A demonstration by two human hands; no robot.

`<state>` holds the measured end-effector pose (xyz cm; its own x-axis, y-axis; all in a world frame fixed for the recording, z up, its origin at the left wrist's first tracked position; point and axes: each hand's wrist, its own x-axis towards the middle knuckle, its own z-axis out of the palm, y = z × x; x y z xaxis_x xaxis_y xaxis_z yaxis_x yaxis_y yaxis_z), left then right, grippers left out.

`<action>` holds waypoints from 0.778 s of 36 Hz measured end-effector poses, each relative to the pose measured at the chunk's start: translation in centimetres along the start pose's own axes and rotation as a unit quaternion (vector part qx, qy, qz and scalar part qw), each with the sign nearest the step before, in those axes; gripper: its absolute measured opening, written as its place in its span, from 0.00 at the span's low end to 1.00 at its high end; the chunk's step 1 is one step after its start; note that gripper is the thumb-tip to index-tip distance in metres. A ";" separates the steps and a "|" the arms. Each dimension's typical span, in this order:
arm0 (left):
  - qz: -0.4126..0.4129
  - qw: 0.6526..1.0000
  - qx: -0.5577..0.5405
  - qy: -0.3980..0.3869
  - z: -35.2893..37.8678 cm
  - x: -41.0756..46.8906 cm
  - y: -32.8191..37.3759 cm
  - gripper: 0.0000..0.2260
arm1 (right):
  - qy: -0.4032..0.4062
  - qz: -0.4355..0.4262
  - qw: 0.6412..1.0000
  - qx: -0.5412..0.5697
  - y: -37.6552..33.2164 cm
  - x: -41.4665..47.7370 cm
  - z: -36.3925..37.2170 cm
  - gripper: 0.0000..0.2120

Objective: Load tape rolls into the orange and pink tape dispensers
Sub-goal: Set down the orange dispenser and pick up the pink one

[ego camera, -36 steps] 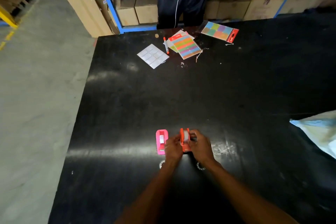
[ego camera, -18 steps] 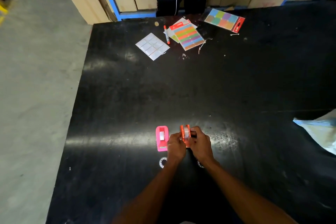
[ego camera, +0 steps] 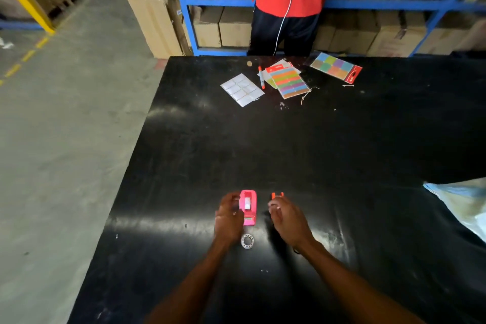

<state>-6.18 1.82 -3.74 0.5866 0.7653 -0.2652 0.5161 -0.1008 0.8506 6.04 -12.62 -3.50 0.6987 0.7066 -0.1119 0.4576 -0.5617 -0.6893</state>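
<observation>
Pink tape dispenser (ego camera: 248, 207), blocky plastic, beside left hand (ego camera: 228, 218) on glossy black table (ego camera: 342, 166)

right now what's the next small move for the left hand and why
Probably close the left hand on the pink tape dispenser: its fingers already touch the dispenser's left side. A tape roll lies loose on the table just below it, while the right hand covers the orange dispenser.

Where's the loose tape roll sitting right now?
In the head view the loose tape roll lies flat on the black table, just near-side of the pink dispenser, beside the left hand.
</observation>
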 end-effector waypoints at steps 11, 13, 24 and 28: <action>0.039 0.946 0.190 -0.259 -3.8 4.8 -3.3 0.48 | -0.182 -0.027 0.958 -0.220 -4.9 4.7 3.0 0.22; 0.056 0.946 0.163 -0.276 -3.2 5.2 -3.2 0.47 | -0.182 -0.011 0.957 -0.227 -4.9 5.1 3.4 0.21; 0.109 0.940 0.149 -0.285 -1.7 7.8 -4.7 0.54 | -0.196 0.041 0.952 -0.230 -4.8 6.2 4.1 0.21; 0.097 0.941 0.159 -0.284 -1.7 7.9 -4.7 0.53 | -0.227 0.039 0.946 -0.226 -4.6 7.3 3.9 0.20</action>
<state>-5.07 9.39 -9.08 0.8811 0.2596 -0.3952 0.4726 -0.4576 0.7532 6.88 -3.17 -3.96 0.4788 0.7098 -0.5166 0.6750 -0.6739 -0.3003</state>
